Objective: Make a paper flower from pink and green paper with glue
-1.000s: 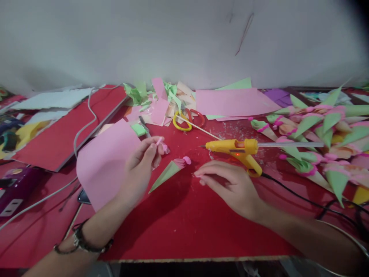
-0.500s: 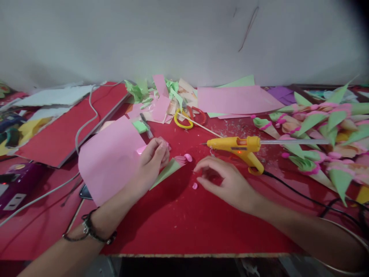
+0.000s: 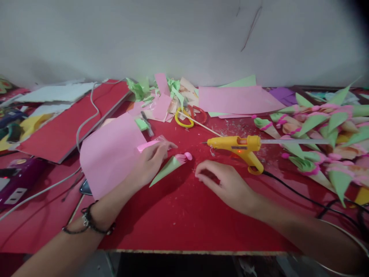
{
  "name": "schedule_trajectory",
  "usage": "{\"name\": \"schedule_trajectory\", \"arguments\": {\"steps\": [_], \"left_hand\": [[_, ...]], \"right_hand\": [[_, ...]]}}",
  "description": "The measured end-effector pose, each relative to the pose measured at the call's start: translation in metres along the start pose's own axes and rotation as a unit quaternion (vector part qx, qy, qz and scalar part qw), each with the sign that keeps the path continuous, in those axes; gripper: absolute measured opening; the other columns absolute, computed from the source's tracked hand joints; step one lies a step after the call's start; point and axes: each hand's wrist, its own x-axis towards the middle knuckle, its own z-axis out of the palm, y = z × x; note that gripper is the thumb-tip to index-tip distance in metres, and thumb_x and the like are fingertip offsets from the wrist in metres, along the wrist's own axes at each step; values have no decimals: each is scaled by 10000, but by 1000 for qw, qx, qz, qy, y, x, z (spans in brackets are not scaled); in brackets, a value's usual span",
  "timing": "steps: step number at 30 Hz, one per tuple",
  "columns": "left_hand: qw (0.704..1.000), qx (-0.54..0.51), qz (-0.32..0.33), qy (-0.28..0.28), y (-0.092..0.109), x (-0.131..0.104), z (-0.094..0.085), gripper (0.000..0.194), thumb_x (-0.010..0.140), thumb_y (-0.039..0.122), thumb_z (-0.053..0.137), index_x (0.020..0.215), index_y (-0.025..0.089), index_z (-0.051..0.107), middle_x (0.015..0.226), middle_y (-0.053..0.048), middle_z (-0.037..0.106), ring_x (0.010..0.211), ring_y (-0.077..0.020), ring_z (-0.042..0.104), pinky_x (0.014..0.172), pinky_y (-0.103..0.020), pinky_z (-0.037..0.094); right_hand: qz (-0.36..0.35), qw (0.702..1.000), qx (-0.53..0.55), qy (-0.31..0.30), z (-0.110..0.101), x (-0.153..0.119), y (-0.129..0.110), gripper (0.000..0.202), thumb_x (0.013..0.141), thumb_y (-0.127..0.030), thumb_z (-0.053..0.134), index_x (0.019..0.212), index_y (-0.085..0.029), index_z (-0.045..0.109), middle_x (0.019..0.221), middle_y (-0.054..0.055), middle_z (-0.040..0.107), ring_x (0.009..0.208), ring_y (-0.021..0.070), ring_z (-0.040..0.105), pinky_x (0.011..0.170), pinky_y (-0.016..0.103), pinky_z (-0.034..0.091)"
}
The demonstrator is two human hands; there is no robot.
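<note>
My left hand [image 3: 152, 161] lies low over the table with its fingers stretched out, beside a bright pink strip with clear wrap [image 3: 148, 146]. Just right of it rests a green paper cone [image 3: 165, 171] with pink pleated paper [image 3: 181, 158] at its wide end and a small pink piece [image 3: 188, 156] at the tip. My right hand [image 3: 223, 182] is closed, thumb and forefinger pinched together above the red tabletop; what they hold, if anything, is hidden. A yellow glue gun [image 3: 235, 144] with a lit red light lies just beyond that hand, a clear glue stick [image 3: 294, 141] in its back.
Pink paper [image 3: 111, 154] lies under my left forearm. Scissors with yellow and red handles [image 3: 184, 125], a thin stick [image 3: 201, 125] and paper scraps [image 3: 163, 105] lie behind. Finished paper cones [image 3: 314, 123] pile up at right. A black cord [image 3: 291, 184] trails from the glue gun.
The small pink piece that lay by my right fingertips no longer shows on the table, and those fingers have closed. My left fingers have straightened out from a curl.
</note>
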Motion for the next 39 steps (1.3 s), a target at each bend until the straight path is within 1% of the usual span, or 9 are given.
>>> {"name": "schedule_trajectory", "arguments": {"steps": [4,7,9,12,16,21,29,35,39], "left_hand": [[969,227,62,-77,-1,-2,-1,343,791,419,456,1042,198,529,783,-21,568,684,-170,504,590,-260,337],[948,295,77,-95,-4,-4,1,368,727,408,531,1039,214,519,916,-45,592,797,-214,531,616,-271,349],[946,305,72,-85,-7,-4,3,266,736,393,516,924,207,543,833,-40,592,703,-189,525,556,-258,325],[953,287,56,-79,-6,-4,3,211,758,390,490,799,188,532,654,-3,528,537,-133,447,482,-240,260],[977,198,16,-78,3,-6,3,295,779,418,462,919,163,514,655,18,498,562,-126,446,504,-232,302],[992,66,-26,-105,9,-8,4,290,790,395,458,966,165,477,764,9,524,662,-134,485,580,-247,392],[993,26,6,-116,6,-13,14,246,803,333,471,986,169,448,804,2,508,660,-121,473,553,-224,382],[990,-3,34,-139,11,-17,22,178,811,272,473,952,163,479,782,16,503,647,-103,447,564,-212,369],[991,-21,23,-130,13,-17,23,184,813,280,484,949,156,482,784,21,498,638,-93,433,562,-207,359]], "right_hand": [[69,988,132,48,1,0,1,33,840,-193,428,837,-193,461,778,16,597,703,117,593,632,250,492],[84,966,237,56,2,1,1,37,832,-213,439,803,-191,441,780,18,590,683,105,597,613,241,508],[88,959,260,71,3,2,0,52,808,-205,473,776,-191,435,764,7,568,648,93,582,597,232,506],[78,963,237,98,3,4,-2,69,765,-175,527,805,-191,472,767,-6,541,679,91,566,628,223,502],[61,977,185,87,-1,4,-4,154,771,-154,517,899,-190,595,855,22,574,783,106,578,684,218,504],[100,970,216,49,-5,0,-7,67,748,-216,576,755,-169,621,598,-25,581,467,69,542,449,177,477],[82,958,258,98,-2,3,-7,143,779,-197,548,887,-192,640,838,20,681,725,119,656,675,237,554],[93,954,257,120,-2,1,-7,74,711,-208,635,716,-173,569,594,-27,642,516,103,625,497,203,527],[38,972,185,139,-4,1,-7,61,742,-167,596,788,-192,626,766,-4,658,632,104,631,590,216,524]]}}
